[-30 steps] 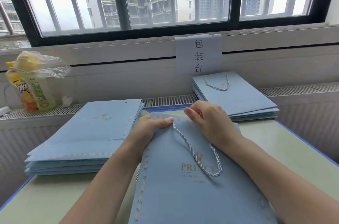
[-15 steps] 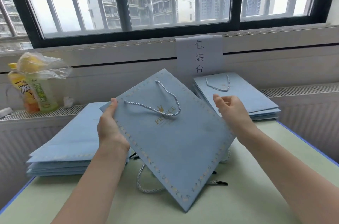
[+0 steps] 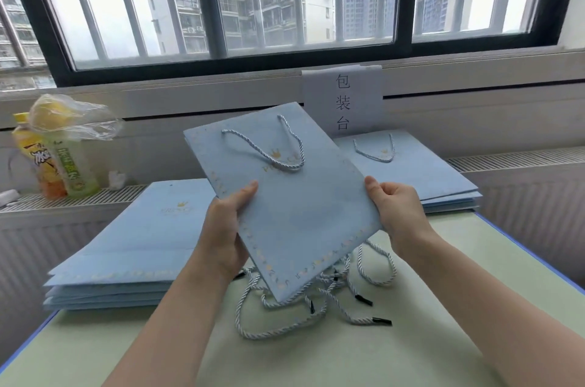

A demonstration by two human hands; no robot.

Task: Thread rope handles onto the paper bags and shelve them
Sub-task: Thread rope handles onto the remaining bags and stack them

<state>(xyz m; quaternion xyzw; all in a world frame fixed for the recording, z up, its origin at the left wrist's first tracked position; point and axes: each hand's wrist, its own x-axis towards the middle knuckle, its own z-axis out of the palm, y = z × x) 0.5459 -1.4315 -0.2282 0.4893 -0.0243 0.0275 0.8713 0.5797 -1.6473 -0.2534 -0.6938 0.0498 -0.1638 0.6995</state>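
A flat light-blue paper bag [image 3: 294,212] with a gold logo and a twisted rope handle [image 3: 269,149] is held tilted in the air above the table. My left hand [image 3: 226,228] grips its left edge. My right hand [image 3: 395,209] grips its right edge. Under the bag, loose rope handles [image 3: 332,298] with black tips lie tangled on the green tabletop. A stack of bags without handles [image 3: 126,253] lies at the left. A stack of bags with handles [image 3: 411,171] lies at the back right.
Two drink bottles [image 3: 53,165] under a plastic bag stand on the radiator ledge at the far left. A paper sign [image 3: 343,101] hangs on the wall behind. The table's blue right edge [image 3: 522,247] runs diagonally.
The bag was lifted off the table and turned. My right hand, which had let go, has taken hold of its right edge, and the bag has shifted right.
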